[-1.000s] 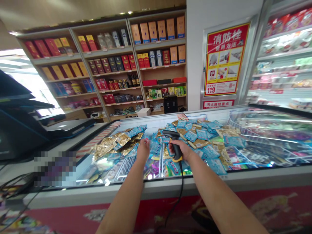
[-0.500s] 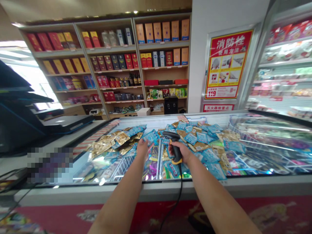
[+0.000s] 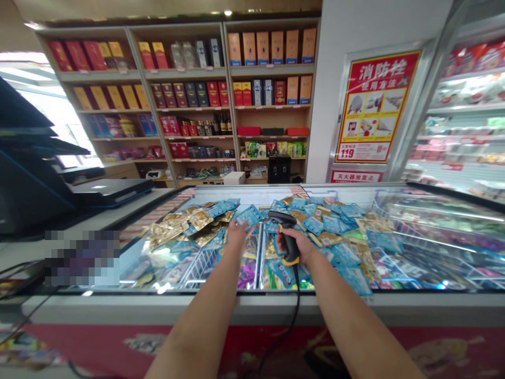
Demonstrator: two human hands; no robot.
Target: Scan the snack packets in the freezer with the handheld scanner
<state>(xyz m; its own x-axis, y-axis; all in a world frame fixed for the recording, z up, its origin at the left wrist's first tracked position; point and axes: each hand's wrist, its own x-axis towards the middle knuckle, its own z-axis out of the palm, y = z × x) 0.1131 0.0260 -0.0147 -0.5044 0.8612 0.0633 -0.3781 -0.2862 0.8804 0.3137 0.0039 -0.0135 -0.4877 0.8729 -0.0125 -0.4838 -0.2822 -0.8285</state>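
Observation:
My left hand [image 3: 236, 232] pinches a small blue packet [image 3: 248, 215] and holds it up over the chest freezer [image 3: 276, 305]. My right hand [image 3: 299, 245] is wrapped round the handle of a black barcode scanner [image 3: 284, 231] with an orange trim, its head turned toward the blue packet. The scanner's black cable [image 3: 294, 305] hangs down over the freezer's front edge. Heaps of gold packets [image 3: 177, 229] and blue packets [image 3: 335, 221] lie on the freezer's glass lid.
A black till screen and counter [image 3: 59, 195] stand at the left. Wooden shelves [image 3: 221, 105] of boxed goods fill the back wall. A red fire-hydrant poster [image 3: 374, 105] hangs at the right, beside an open chiller cabinet [image 3: 465, 105].
My left hand has picked a blue packet out of the pile and lifted it in front of the scanner. My right hand has kept hold of the scanner.

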